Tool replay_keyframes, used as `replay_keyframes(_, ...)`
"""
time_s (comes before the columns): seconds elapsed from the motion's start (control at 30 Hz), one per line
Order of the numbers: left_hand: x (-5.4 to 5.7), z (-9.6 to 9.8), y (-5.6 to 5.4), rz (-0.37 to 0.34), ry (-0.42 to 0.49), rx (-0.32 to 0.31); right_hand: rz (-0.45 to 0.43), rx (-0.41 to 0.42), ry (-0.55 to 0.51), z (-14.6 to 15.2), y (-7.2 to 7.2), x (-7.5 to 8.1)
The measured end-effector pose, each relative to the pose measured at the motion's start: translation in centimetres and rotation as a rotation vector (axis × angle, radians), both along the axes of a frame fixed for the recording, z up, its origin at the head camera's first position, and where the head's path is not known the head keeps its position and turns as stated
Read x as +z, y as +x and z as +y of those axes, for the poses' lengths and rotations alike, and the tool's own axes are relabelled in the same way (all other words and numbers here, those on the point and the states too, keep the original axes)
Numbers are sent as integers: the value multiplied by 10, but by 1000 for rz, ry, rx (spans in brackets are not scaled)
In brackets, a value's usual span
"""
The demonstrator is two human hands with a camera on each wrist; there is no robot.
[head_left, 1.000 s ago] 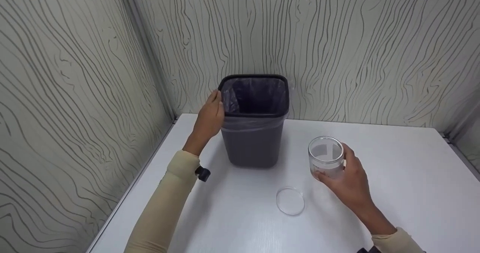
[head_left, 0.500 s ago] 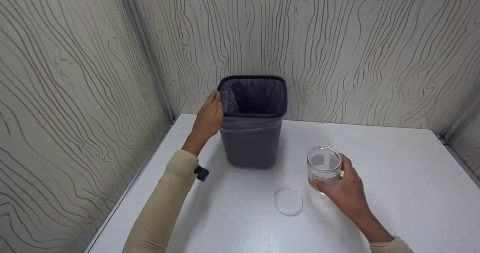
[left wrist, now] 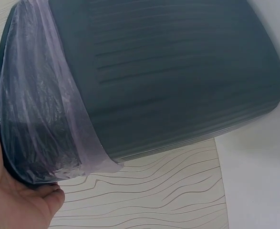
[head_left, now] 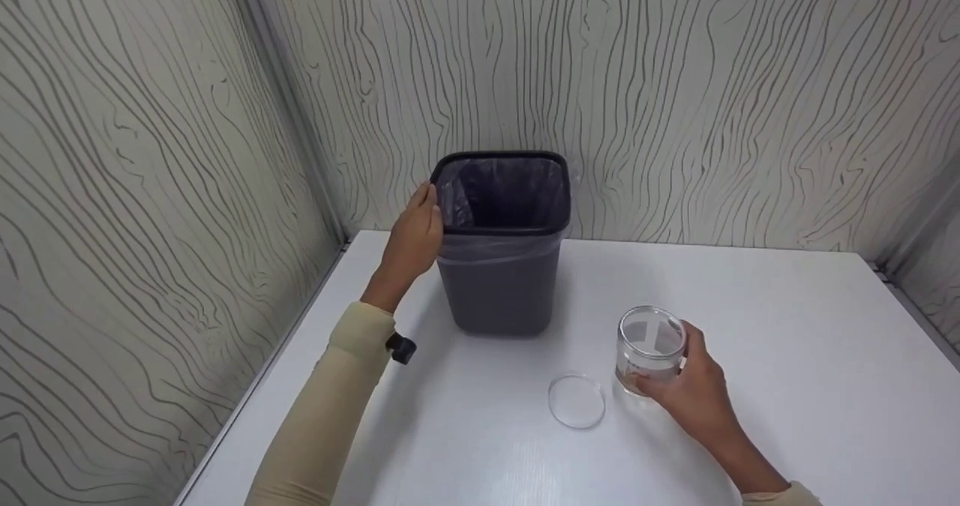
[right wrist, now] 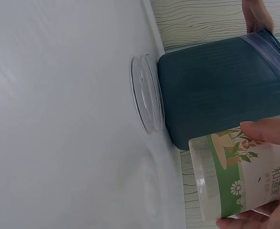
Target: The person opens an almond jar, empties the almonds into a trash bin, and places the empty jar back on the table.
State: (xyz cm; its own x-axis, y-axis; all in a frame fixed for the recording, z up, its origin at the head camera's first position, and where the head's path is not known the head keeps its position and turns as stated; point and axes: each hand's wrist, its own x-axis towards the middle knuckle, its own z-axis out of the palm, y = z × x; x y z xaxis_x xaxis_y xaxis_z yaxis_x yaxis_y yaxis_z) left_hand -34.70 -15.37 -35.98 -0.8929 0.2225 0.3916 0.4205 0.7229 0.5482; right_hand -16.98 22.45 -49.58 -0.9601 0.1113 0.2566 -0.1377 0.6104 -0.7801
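A dark waste bin [head_left: 501, 296] with a thin plastic liner [left wrist: 37, 95] stands upright on the table. At its left rim, my left hand [head_left: 411, 240] holds on, fingers curled round the edge in the left wrist view. To the right of the bin, my right hand [head_left: 699, 397] grips a clear jar [head_left: 649, 363] without a lid, its mouth facing up. Thumb on one side and fingers on the other, the hand wraps the jar's printed green-and-white label [right wrist: 244, 174]. A clear round lid [head_left: 576, 401] lies flat on the table, just left of the jar.
The white table [head_left: 787, 356] meets a wall [head_left: 675, 101] with a wood-line pattern close behind the bin. A second patterned wall [head_left: 135, 191] runs along the left side. The table reaches out to the right of the jar.
My right hand has lowered the jar toward the tabletop, nearer to me. The left hand stays at the bin's rim, and the lid has stayed in place.
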Motion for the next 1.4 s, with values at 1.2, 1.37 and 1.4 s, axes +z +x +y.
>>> replay_keyframes(1.2, -3, -3, 3, 2, 10, 10, -94, 57, 38, -1, 1, -28)
replay_keyframes(1.37, -2, -2, 1, -4, 39, -17, -100, 80, 77, 0, 2, -26)
replay_keyframes(1.4, -2, -1, 0, -1, 51, -22, -97, 80, 80, 1, 2, -26)
